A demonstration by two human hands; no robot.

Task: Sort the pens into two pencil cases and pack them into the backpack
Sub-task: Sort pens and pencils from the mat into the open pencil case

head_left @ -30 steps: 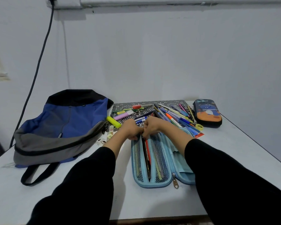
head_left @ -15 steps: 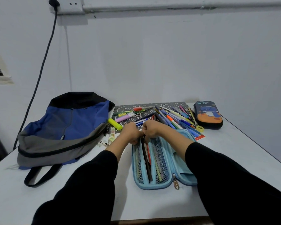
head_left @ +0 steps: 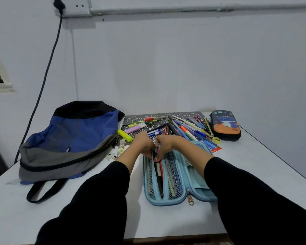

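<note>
**Head view: both hands working at the far end of the open blue pencil case.**
I read the left hand as curled on the top of the black pen, and the right hand as pinching the red pen beside it. Both pens lie between the mesh pockets. The case lies on the table, right of the backpack. The loose pens and the dark pencil case sit beyond it. I judge the pens light, rigid and smooth, so grip them mid-barrel. The case looks soft-walled, so hold it by its rim.
</note>
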